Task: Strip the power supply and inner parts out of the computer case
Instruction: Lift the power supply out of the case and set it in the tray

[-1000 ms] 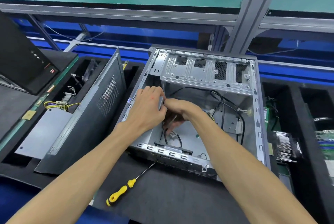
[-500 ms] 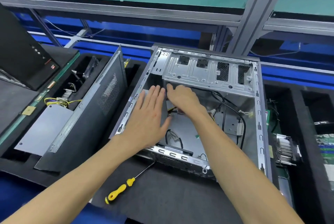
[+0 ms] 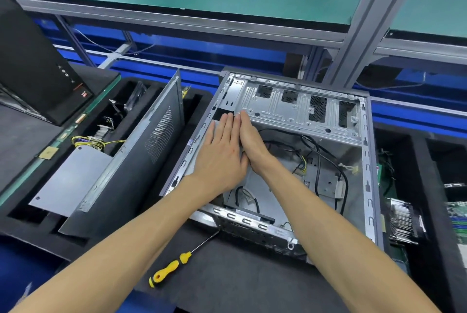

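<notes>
The computer case (image 3: pixel 364 161) lies on its side at centre frame on the dark table (image 3: pixel 227 274), open face up. Its long axis runs from the lower centre of the frame toward the upper right; the drive-bay bracket (image 3: pixel 298 113) end points to the top of the frame, and the perforated rear edge (image 3: pixel 252 224) faces the bottom.

Progress, as a judgement: well along. The side panel (image 3: pixel 141 158) is off and leans in the foam tray (image 3: pixel 30 226) at left. A grey box that looks like the power supply (image 3: pixel 68 181), with its yellow wire bundle (image 3: pixel 91 142), already sits in that tray, outside the case. No motherboard is visible on the case floor. Still inside: loose black cables (image 3: pixel 321 158), a small yellow-wire connector (image 3: pixel 303 167), a white connector (image 3: pixel 340 189) at the right wall, and a short cable loop near the lower edge. The bay bracket is still fixed in place. So mostly cable stripping is left.

Left hand (image 3: pixel 222 153) and right hand (image 3: pixel 252 146) are flat, fingers straight, side by side and touching, at the upper left corner of the case just below the bracket. They grip nothing; what lies under the palms is hidden.

A yellow-handled screwdriver (image 3: pixel 171 268) lies unused on the table at lower centre, its tip toward the case.
</notes>
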A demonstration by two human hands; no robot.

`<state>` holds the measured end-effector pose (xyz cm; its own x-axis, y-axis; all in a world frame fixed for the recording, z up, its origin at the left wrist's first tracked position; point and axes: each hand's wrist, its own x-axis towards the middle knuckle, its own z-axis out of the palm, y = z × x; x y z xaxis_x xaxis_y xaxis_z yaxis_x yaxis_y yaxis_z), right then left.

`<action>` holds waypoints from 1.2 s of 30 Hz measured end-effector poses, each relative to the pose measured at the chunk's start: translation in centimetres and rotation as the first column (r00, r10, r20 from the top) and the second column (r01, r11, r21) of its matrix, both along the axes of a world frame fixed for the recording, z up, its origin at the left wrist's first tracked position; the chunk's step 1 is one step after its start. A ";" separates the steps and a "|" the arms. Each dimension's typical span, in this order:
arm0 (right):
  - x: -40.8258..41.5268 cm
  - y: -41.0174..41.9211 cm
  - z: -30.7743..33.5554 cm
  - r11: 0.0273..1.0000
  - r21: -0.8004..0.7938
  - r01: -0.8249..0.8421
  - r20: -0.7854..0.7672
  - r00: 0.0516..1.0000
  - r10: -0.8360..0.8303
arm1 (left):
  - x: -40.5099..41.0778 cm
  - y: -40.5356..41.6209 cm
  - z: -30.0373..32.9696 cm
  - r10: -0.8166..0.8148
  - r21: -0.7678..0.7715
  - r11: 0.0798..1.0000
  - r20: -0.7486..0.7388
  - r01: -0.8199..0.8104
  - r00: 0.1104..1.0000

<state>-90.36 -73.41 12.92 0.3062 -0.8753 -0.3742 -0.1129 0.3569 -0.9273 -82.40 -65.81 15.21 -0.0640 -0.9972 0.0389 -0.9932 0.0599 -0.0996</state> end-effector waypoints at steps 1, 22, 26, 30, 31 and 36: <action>-0.1 0.0 0.0 1.000 -0.009 -0.010 -0.006 1.000 0.010 | 0.0 0.0 0.0 -0.003 0.000 1.000 -0.019 0.003 1.000; -2.3 -0.9 0.3 0.955 -0.086 -0.283 -0.214 0.942 0.260 | 4.4 2.5 1.6 0.404 0.162 0.912 -0.523 -0.378 0.751; -2.7 -1.6 0.3 0.943 -0.049 -0.331 -0.216 0.925 0.313 | 3.8 2.7 1.3 0.346 0.033 0.927 -0.457 -0.374 0.819; -3.0 -1.9 0.5 0.931 -0.019 -0.364 -0.212 0.911 0.352 | 4.0 2.7 1.1 0.318 0.013 0.938 -0.429 -0.347 0.845; -3.0 -1.8 0.6 0.929 -0.018 -0.369 -0.214 0.909 0.357 | 3.9 2.7 1.0 0.311 0.007 0.941 -0.417 -0.339 0.854; -2.6 -1.2 0.3 0.955 -0.055 -0.292 -0.200 0.940 0.276 | 4.0 3.2 0.7 0.240 -0.040 0.962 -0.339 -0.268 0.910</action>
<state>-92.94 -74.61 13.17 0.4775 -0.7927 -0.3791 -0.3732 0.2077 -0.9042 -78.38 -62.57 15.95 0.2218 -0.9702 0.0979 -0.9513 -0.1932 0.2403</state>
